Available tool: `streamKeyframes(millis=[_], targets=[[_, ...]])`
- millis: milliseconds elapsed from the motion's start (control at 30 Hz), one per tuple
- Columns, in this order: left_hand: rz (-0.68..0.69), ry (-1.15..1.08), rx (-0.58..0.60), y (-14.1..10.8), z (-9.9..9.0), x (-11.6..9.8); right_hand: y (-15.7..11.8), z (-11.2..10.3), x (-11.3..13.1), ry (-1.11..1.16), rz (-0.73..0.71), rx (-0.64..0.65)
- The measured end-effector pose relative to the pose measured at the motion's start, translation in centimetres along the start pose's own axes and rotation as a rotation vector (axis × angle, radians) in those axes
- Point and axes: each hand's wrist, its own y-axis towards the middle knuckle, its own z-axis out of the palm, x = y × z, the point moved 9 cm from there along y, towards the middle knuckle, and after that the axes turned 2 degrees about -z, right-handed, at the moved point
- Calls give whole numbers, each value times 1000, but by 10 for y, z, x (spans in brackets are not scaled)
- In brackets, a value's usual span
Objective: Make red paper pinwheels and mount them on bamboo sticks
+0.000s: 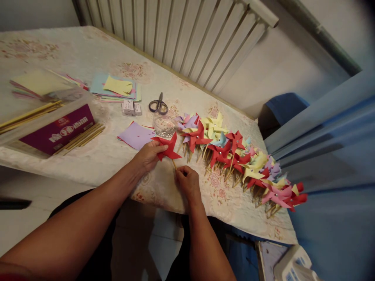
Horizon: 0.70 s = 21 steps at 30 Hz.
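A red paper pinwheel (167,147) is held over the near edge of the table (88,50). My left hand (148,155) grips its paper vanes from the left. My right hand (187,180) pinches the lower end of its thin wooden stick (174,164). Just right of my hands, a long row of finished pinwheels (234,156) in red, yellow, pink and purple lies along the table edge.
A purple paper square (135,135) lies left of the pinwheel. Behind it are a clear jar (163,125), scissors (158,105) and two small boxes (131,107). Stacks of coloured paper (115,88) lie farther back. A purple box (58,130) with wooden sticks (80,138) sits at the left. A radiator (181,35) stands behind.
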Motion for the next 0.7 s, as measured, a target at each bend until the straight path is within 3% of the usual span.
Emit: streamKeyframes(millis=[267,500,700], targets=[[13,-65,60,-5,7,-7,2,-1,-11,137,92,-13],[-49,-58,5,-5,-1,-2,1,-4,-8,269,112,-26],[-63,25,73,-8,3,0,1,-3,-12,373,146,-27]])
